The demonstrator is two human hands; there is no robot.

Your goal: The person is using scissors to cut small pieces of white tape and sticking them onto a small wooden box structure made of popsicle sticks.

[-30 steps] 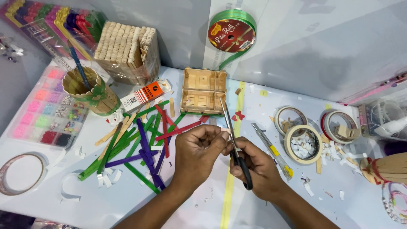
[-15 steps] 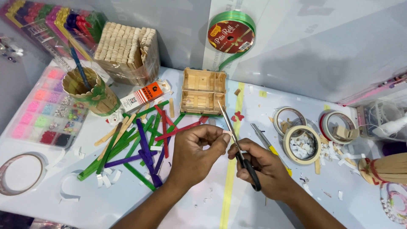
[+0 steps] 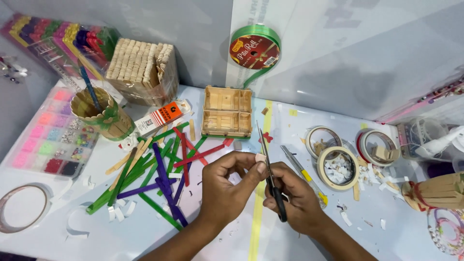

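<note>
Fingers [image 3: 256, 166] pinching small white piece [image 3: 261, 157], scissors [image 3: 269, 175] just beside

My table [image 3: 299, 241] has a pale, glossy top with a yellow stripe [image 3: 265, 145] running across it. Behind it stand my grey wall [image 3: 193, 29] and a shiny white board [image 3: 367, 43] catching soft, even light and faint shadows.
</note>
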